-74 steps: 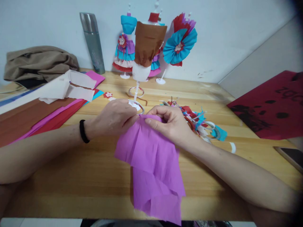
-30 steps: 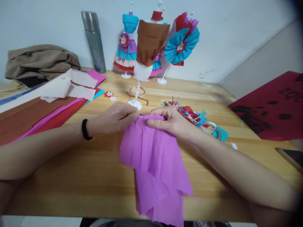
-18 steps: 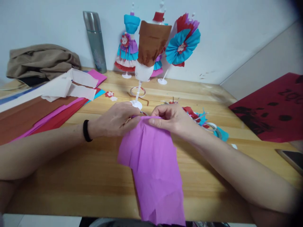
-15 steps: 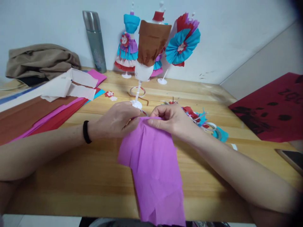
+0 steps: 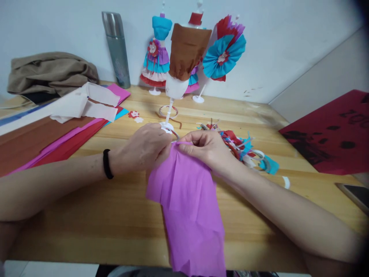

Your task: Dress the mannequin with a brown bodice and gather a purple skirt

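A sheet of purple crepe paper (image 5: 193, 207) hangs from both my hands, gathered in small pleats along its top edge and drooping past the table's front edge. My left hand (image 5: 147, 148), with a black band at the wrist, is closed on the left end of that edge; its fingertips are mostly hidden. My right hand (image 5: 206, 148) pinches the pleated edge between thumb and bent forefinger. Just beyond my hands stands a small white dress form (image 5: 176, 89) wrapped in brown paper (image 5: 188, 52).
Two more paper-dressed forms, one in a tiered skirt (image 5: 155, 63) and one with a blue fan (image 5: 224, 55), stand by the wall beside a flask (image 5: 117, 52). Coloured paper sheets (image 5: 57, 138) lie left, scraps (image 5: 242, 148) and a phone (image 5: 353, 196) right. A tape roll (image 5: 168, 111) lies behind.
Both hands stay on the purple paper's top edge, with only slight finger movement at the pleats. The whole view has shifted a little.
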Demonstrator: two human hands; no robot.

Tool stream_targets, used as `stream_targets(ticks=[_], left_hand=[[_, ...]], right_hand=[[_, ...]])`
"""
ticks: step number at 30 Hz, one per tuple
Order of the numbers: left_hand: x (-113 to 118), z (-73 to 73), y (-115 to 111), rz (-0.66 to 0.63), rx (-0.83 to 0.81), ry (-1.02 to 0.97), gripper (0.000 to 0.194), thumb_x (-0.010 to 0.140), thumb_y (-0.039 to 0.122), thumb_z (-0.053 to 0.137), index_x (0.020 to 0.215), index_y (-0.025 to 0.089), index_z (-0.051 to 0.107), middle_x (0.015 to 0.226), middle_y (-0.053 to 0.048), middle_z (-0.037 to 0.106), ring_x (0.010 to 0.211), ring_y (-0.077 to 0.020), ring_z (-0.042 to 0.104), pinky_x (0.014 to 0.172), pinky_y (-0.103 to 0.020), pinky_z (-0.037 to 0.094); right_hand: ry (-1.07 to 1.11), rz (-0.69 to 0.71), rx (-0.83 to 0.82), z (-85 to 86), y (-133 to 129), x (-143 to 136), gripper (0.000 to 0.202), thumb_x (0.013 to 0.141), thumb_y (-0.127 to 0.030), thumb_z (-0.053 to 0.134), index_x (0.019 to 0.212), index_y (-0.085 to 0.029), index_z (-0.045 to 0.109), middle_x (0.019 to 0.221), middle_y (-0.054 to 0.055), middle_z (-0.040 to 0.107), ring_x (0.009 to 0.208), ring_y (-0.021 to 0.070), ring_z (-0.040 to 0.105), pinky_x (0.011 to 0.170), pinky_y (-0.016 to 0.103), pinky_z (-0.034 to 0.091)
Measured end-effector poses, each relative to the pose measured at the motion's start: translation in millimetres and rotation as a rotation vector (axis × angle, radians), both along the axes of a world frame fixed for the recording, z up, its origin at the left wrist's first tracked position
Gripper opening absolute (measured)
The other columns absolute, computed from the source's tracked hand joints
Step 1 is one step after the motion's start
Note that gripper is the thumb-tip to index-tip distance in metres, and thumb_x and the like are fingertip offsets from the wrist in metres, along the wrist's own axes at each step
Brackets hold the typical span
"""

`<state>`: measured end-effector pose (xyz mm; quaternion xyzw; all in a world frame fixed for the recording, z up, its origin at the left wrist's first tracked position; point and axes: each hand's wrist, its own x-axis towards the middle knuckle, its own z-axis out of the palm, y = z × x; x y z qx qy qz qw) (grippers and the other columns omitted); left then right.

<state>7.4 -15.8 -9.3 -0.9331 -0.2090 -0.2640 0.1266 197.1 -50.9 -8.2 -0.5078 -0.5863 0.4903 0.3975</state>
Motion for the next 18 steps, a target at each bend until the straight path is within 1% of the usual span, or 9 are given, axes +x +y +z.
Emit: stream_targets(ticks=[3, 7, 13, 16, 18], left_hand=[[0.3, -0.6, -0.3, 0.025, -0.003, 0.017, 0.026, 0.082, 0.009, 0.045, 0.058, 0.019, 0.047, 0.053, -0.001, 0.048, 0.054, -0.0163, 0.040, 0.056, -0.032, 0.029], [0.6, -1.0, -0.3, 0.059, -0.015, 0.040, 0.026, 0.082, 0.011, 0.045, 0.059, 0.019, 0.049, 0.054, -0.002, 0.049, 0.055, -0.0168, 0.040, 0.057, -0.032, 0.030], [0.8, -1.9, -0.7, 0.034, -0.058, 0.015, 0.027, 0.082, 0.010, 0.044, 0.057, 0.019, 0.045, 0.054, -0.001, 0.047, 0.056, -0.0156, 0.038, 0.057, -0.031, 0.028], [0.8, -0.9, -1.1, 0.019, -0.140, -0.030, 0.029, 0.082, 0.010, 0.043, 0.055, 0.019, 0.041, 0.054, 0.000, 0.045, 0.056, -0.0143, 0.035, 0.058, -0.031, 0.027], [0.6, 0.6, -1.0, -0.002, -0.224, -0.069, 0.029, 0.082, 0.009, 0.041, 0.055, 0.019, 0.037, 0.053, 0.001, 0.041, 0.056, -0.0135, 0.033, 0.059, -0.030, 0.027]], right_hand=[[0.025, -0.031, 0.005, -1.0, -1.0, -1.1, 0.015, 0.064, -0.033, 0.077, 0.065, -0.020, 0.070, 0.063, 0.002, 0.066, 0.055, 0.0136, 0.054, 0.051, 0.028, 0.041], [0.045, -0.039, -0.002, -1.9, -2.7, -2.9, 0.015, 0.065, -0.033, 0.077, 0.065, -0.020, 0.070, 0.064, 0.001, 0.067, 0.056, 0.0136, 0.055, 0.053, 0.028, 0.042], [0.095, -0.010, -0.021, -4.2, -3.6, -4.3, 0.018, 0.065, -0.035, 0.078, 0.068, -0.018, 0.071, 0.067, 0.002, 0.069, 0.059, 0.0131, 0.057, 0.057, 0.027, 0.044], [0.108, 0.004, -0.015, -3.2, -2.7, -2.5, 0.019, 0.067, -0.035, 0.077, 0.068, -0.018, 0.070, 0.066, 0.001, 0.067, 0.058, 0.0120, 0.055, 0.057, 0.026, 0.042], [0.074, -0.002, 0.034, -1.6, -1.9, -0.6, 0.018, 0.067, -0.034, 0.076, 0.065, -0.018, 0.067, 0.062, -0.001, 0.063, 0.056, 0.0109, 0.052, 0.056, 0.026, 0.040]])
